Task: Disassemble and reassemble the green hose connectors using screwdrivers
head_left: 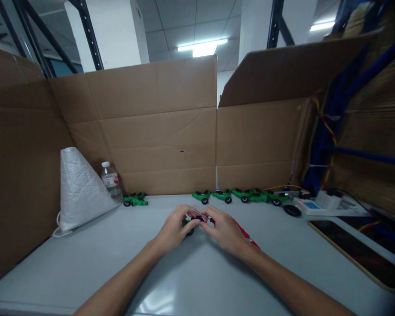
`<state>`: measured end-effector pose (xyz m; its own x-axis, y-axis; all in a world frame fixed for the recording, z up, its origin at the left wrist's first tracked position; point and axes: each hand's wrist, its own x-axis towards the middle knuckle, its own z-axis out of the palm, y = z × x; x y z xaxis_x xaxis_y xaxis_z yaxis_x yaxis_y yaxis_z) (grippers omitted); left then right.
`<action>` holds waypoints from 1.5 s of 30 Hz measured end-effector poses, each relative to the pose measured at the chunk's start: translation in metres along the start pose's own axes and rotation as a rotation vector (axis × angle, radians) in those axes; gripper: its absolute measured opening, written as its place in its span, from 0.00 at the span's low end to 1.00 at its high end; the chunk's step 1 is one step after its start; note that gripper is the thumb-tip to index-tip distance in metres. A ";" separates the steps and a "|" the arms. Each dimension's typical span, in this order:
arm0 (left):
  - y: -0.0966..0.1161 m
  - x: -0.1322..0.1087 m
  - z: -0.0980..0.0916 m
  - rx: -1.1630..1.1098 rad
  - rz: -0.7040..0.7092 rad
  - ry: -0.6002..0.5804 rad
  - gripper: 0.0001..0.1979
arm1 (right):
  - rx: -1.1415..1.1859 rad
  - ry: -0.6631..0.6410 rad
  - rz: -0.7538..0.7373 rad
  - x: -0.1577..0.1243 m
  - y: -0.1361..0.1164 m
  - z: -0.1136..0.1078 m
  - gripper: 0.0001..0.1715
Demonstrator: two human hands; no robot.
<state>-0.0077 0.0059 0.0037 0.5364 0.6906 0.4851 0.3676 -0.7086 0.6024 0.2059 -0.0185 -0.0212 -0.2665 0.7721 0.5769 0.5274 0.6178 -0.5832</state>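
Observation:
Above the middle of the white tabletop, my two hands meet around a small green toy car [185, 222] with black wheels. My left hand [174, 227] is closed on its green body, thumb in front and fingers behind. Fingers of my right hand [224, 229] are pinched at the car's black upper part; what exactly lies between them is too small and covered to tell. A shiny clear bit shows between the fingertips. Behind my right wrist lies a thin red tool [246, 233], partly hidden by the arm.
Several green toy cars [221, 196] line the back edge, another toy car [135, 199] stands left. At left are a silvery bag [82, 188] and a water bottle [111, 181]. A power strip [329, 205], black ring [292, 210] and phone [355, 252] lie right. Cardboard walls [161, 140] enclose the table.

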 end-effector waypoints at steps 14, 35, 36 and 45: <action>-0.011 0.005 -0.005 -0.203 -0.152 -0.014 0.15 | 0.006 0.010 -0.009 0.000 -0.005 -0.003 0.06; -0.005 0.002 -0.001 0.012 0.002 -0.045 0.15 | -0.131 -0.079 -0.071 -0.003 -0.003 -0.010 0.16; -0.004 0.002 -0.001 0.016 0.005 -0.042 0.15 | -0.133 -0.080 -0.077 -0.003 -0.003 -0.010 0.15; -0.012 0.003 -0.002 0.185 0.023 0.100 0.12 | -0.127 0.028 -0.029 0.003 0.007 -0.017 0.20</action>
<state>-0.0121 0.0168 -0.0014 0.4716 0.6781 0.5637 0.4939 -0.7327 0.4682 0.2226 -0.0143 -0.0142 -0.2614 0.7488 0.6091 0.6185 0.6144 -0.4898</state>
